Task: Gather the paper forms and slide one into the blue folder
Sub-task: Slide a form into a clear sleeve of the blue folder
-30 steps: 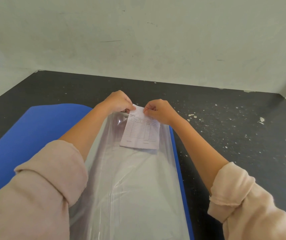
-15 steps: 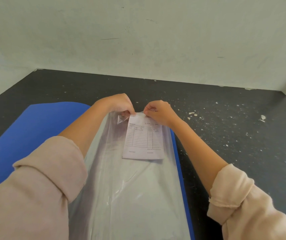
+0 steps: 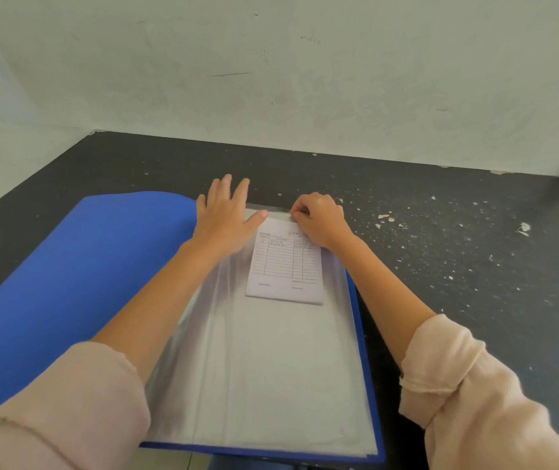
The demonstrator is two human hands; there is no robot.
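The blue folder [image 3: 67,273] lies open on the dark table, its cover raised to the left and its clear plastic sleeves [image 3: 271,368] spread on the right. A small printed paper form [image 3: 284,266] lies in the top part of the sleeve. My left hand [image 3: 225,215] rests flat with fingers spread on the sleeve's top left corner. My right hand [image 3: 318,218] is curled, pinching the form's top edge at the sleeve's opening.
The dark table [image 3: 474,266] is speckled with white flecks on the right side. A pale wall [image 3: 271,79] stands behind the table's far edge. The folder's near edge [image 3: 254,451] reaches the table's front.
The form has slid down further into the sleeve. My left hand has let go of the sleeve's edge and now lies flat with fingers spread.
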